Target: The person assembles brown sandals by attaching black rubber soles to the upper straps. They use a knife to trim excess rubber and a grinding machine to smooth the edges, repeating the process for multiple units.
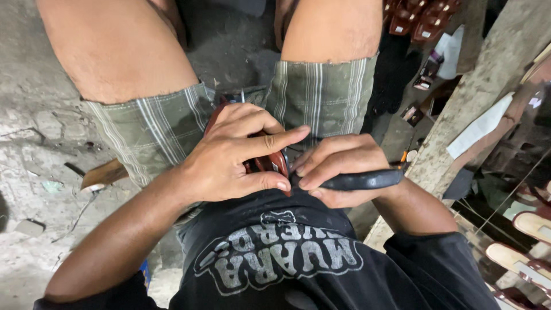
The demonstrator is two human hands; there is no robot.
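Two hands met over the person's lap, and the work looked to be in its middle: a reddish-brown leather piece (268, 163), likely part of a sandal, was being held steady while a tool was brought to its edge. The left hand (232, 155) wrapped over the piece, its fingers (275, 140) curled down and closed around it, thumb pressing at the lower edge, so that most of the leather was hidden. The right hand (338, 166) sat just beside it, fingers shut on a black-handled tool (361, 181) whose working end disappeared between the two hands; what kind of tool it was could not be told. As a judgement, the next move would call for a firm left-hand hold and a small, controlled stroke, since the thumb lay close to the tool's tip. Striped green shorts (321, 95) carried the work. Around it lay a rough concrete floor (34, 115) with a wooden scrap (103, 175), a timber beam (476, 97) at the right, finished sandals (531, 241) beyond it, and dark red sandal parts (419, 17) farther off. Nothing blocked the hands.
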